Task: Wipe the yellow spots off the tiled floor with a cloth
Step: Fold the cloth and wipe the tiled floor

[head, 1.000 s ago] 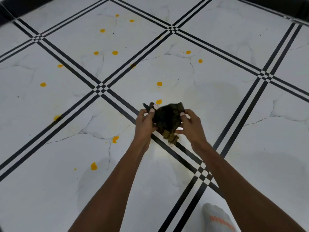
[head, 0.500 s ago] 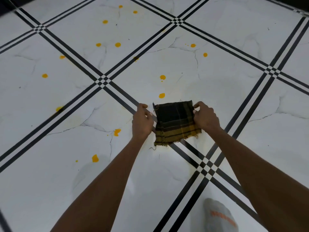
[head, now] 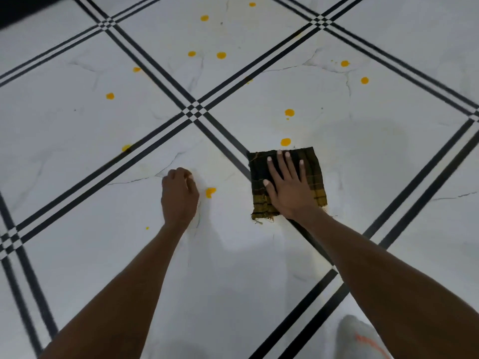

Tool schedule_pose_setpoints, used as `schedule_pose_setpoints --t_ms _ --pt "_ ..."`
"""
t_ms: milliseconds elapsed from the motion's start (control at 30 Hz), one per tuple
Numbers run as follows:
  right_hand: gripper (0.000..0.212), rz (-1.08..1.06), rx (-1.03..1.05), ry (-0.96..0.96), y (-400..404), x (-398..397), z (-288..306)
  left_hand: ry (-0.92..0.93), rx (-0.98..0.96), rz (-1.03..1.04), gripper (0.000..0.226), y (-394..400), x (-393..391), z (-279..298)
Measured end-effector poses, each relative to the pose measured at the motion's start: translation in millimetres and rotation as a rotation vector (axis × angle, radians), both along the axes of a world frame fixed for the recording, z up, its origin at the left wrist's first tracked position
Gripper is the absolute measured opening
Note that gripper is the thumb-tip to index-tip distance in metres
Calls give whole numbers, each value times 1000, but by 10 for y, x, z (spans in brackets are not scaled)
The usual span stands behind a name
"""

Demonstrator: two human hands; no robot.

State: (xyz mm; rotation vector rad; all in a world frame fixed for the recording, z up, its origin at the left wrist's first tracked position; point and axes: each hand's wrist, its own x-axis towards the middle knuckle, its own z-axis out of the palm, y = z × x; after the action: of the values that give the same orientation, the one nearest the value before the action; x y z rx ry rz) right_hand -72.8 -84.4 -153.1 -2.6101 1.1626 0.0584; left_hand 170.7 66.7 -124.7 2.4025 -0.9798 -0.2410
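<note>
R hand (head: 287, 189) flat, fingers spread wide, pressing dark plaid cloth (head: 309, 174) onto tiled floor (head: 77, 125), cloth over black grout stripe (head: 225, 147). Yellow spot (head: 285, 142) just beyond cloth's far edge. L hand (head: 178, 195) loosely curled, holding nothing, resting on tile; smeared spot (head: 210, 192) betw. hands. Other spots toward far edge. Grey sock (head: 360, 338) near bottom edge.
</note>
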Motion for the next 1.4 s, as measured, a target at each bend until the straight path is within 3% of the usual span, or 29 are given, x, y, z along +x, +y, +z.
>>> schedule_pose_setpoints --t_ms 200,400,600,667,800,900,967,1033,1133,1300,1400 --pt "62 233 -80 -102 485 736 -71 -152 123 -50 38 509 474 -205" --pt "58 531 -117 -76 585 580 -43 -180 130 -186 52 791 626 -311" --pt "60 177 -117 -105 556 1224 -14 -152 162 -154 52 1214 859 -353" --pt "62 187 -115 -135 728 1574 -38 -180 161 -203 54 1280 937 -414" --pt "59 496 -131 -112 1325 1539 -78 -179 138 -195 53 1310 918 -440" --pt "58 691 -117 -99 1221 1106 -68 -152 130 -201 52 1303 900 -409" --pt "58 642 -140 -93 976 1122 -47 -146 136 -199 53 1343 903 -398" --pt "60 436 -132 -115 830 1446 -18 -133 130 -192 53 1387 922 -390" --pt "65 331 -82 -102 1123 1944 24 -143 109 -149 53 1453 1049 -371" --pt "58 846 -71 -128 1754 1452 -25 -143 130 -131 52 1505 1300 -349" --pt "56 909 -84 -130 1383 1288 -38 -112 142 -136 52 1487 1219 -360"
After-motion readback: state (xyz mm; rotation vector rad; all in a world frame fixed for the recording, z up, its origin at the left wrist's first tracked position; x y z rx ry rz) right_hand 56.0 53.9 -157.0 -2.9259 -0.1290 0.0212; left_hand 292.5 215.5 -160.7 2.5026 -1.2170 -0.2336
